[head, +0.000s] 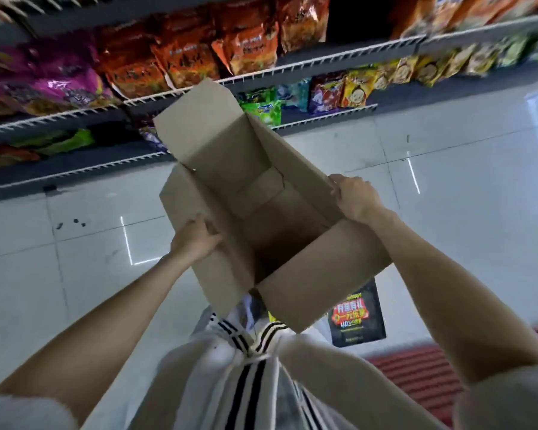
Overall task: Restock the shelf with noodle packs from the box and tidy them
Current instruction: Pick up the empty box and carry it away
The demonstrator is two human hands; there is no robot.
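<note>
Box [261, 209] open, no packs visible inside, left hand [196, 240] and right hand [354, 197] fingers grasping its rims

Matt brown cardboard in the box [261, 193], smooth and unprinted inside, gripped at both side walls under the fingers of left hand [196, 237] and right hand [354, 197]. Beyond the fingertips, glossy, crinkled foil-like noodle packs [180, 60], probably plastic film, behind white wire shelf rails [339, 58]. Below, glossy pale floor tiles [463, 169].
</note>
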